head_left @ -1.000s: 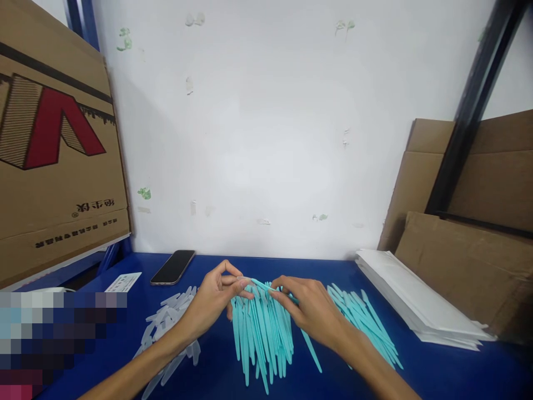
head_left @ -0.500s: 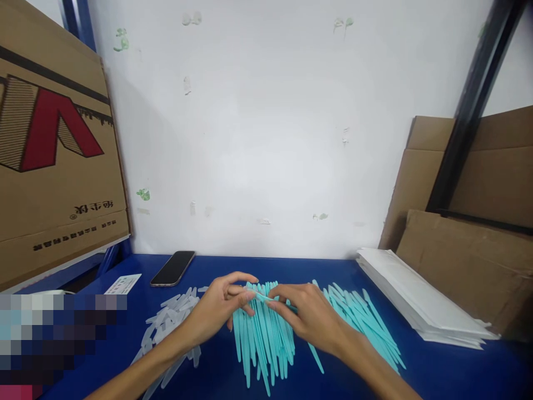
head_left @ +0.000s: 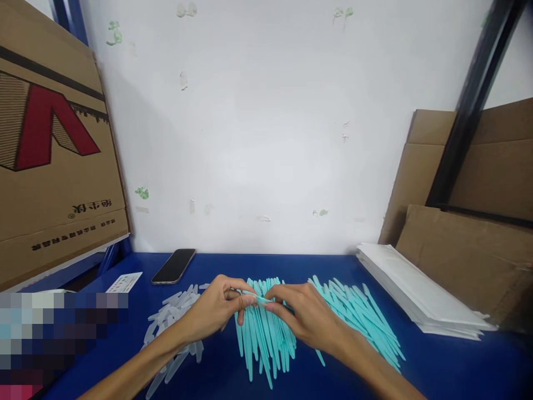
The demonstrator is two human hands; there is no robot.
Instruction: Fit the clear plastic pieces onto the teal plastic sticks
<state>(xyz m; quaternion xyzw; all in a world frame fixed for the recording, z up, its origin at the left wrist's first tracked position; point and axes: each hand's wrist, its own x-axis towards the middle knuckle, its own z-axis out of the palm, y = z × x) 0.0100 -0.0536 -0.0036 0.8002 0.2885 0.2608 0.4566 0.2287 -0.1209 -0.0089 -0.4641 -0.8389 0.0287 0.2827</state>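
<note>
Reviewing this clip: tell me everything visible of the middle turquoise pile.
The middle pile is many slim turquoise sticks, plastic by their look, with tapering, rounded near ends. They lie heaped, roughly side by side, pointing toward the viewer on the blue table. The left hand and right hand partly hide its far half; whether either touches it, I cannot tell.

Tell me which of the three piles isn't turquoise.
The leftmost pile of translucent, whitish plastic pieces, unlike the middle pile of slender turquoise sticks and right pile of similar turquoise sticks.
</note>
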